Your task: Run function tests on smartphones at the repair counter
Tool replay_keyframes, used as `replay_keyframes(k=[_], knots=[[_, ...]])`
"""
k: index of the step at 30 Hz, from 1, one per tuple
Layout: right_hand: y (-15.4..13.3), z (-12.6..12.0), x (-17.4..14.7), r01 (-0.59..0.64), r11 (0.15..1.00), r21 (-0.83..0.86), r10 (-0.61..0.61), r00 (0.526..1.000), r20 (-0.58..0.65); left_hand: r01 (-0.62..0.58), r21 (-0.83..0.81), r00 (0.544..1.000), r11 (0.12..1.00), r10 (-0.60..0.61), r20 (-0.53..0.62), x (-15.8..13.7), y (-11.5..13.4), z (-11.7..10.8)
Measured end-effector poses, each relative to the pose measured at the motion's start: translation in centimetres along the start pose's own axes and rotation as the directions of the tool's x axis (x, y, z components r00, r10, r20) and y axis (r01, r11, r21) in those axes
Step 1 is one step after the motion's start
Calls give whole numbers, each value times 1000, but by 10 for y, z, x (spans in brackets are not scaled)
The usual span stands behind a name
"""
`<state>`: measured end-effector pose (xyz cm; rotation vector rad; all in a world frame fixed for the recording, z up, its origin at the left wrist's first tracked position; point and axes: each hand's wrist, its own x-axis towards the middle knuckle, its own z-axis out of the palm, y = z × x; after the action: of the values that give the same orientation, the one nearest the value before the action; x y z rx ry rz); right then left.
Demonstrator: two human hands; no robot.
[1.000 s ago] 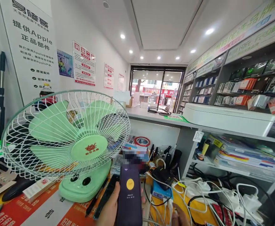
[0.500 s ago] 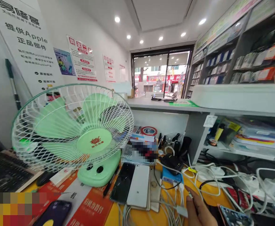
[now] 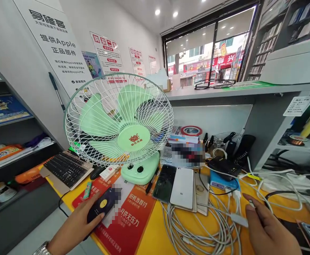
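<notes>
My left hand grips a dark smartphone over the red and white printed mat, with my thumb along its near edge. A yellow disc shows on the phone's lit screen. On the right, my right hand pinches a small light-coloured cable plug between thumb and fingertips. Just left of these fingers is a white rectangular connector block, beside a coil of white cables. A black phone and a white phone lie side by side beyond the coil.
A green desk fan stands at the back of the yellow tabletop. Left of it sit a keyboard and a small green tube. A blue box with plugged-in cables is beyond my right hand. Shelves rise at right.
The view has turned left and down. My left hand has come into view and now holds the phone at the mat. My right hand still pinches the plug.
</notes>
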<state>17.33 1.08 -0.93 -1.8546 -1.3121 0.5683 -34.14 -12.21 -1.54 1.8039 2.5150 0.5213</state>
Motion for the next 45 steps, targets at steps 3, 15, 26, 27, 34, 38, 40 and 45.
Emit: replay_keyframes(k=[3, 15, 26, 27, 34, 38, 40, 45], knots=[[-1, 0, -1, 17, 1000, -7, -17, 1000, -15, -37, 68, 995, 997, 31, 96, -12, 11, -4], [-3, -3, -4, 63, 998, -21, -64, 997, -37, -89, 166, 987, 982, 64, 149, 6, 38, 0], [2, -2, -4, 118, 992, -50, -119, 993, -20, 60, 113, 997, 992, -64, 34, 4, 50, 9], [2, -1, -4, 120, 991, -55, -122, 992, -21, 62, 108, 997, 992, -65, 30, 0, 49, 11], [-2, 0, -6, 112, 992, -51, -114, 993, -33, 15, 79, 1000, 997, -17, 19, -11, 39, 13], [-5, -2, -7, 86, 994, -61, -88, 995, -46, 2, 82, 999, 997, -5, 40, 2, 47, 12], [-6, -3, -7, 90, 994, -65, -93, 995, -45, -37, 91, 998, 995, 32, 50, 9, 52, 13], [-8, -3, -9, 104, 992, -67, -108, 993, -57, -86, 113, 994, 990, 77, 81, 17, 61, 16]])
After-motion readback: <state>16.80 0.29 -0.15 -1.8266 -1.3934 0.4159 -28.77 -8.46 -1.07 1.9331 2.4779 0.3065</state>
